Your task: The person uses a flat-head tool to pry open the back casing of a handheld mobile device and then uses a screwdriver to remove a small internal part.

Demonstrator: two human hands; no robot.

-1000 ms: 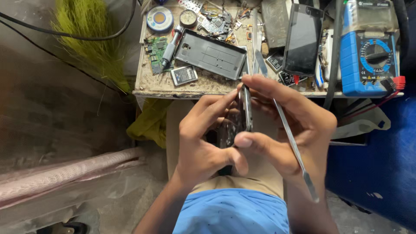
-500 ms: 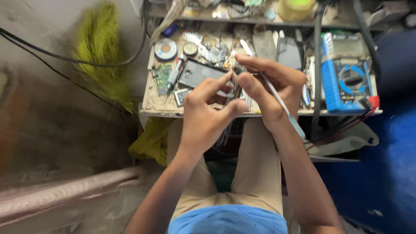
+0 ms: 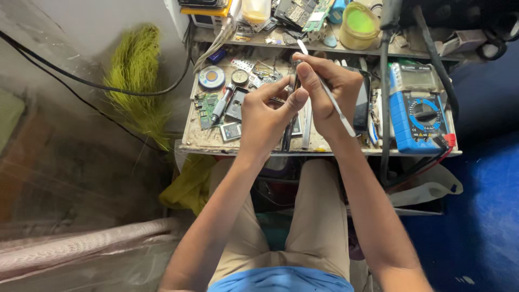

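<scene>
Both hands work above the middle of the cluttered workbench top (image 3: 205, 141), close to its front edge. The left hand (image 3: 265, 116) pinches a thin dark slab-shaped handset part (image 3: 290, 111) held edge-on, thumb and forefinger closed on its long sides near the upper end; the remaining fingers curl behind it. The right hand (image 3: 330, 89) is closed in a pen grip on a slim silver metal prying tool (image 3: 332, 103), whose shaft runs diagonally from the upper tip near the back shelf down past the wrist; the same hand's forefinger and thumb also bear on the top edge of the handset part. Neither hand is spread. The handset part appears light, rigid and thin, probably brittle under bending, with smooth faces that may slip; hold is best taken on the long edges, not on the flat faces. The prying tool appears stiff and light, with a narrow tip that could scratch. On the workbench top, a round blue solder reel (image 3: 211, 77) lies toward the left rear, a green circuit board (image 3: 206, 104) near the left edge, and a blue multimeter with a rotary dial (image 3: 421, 111) at the right edge. A yellow-green round tub (image 3: 359, 24) stands on the shelf behind.
</scene>
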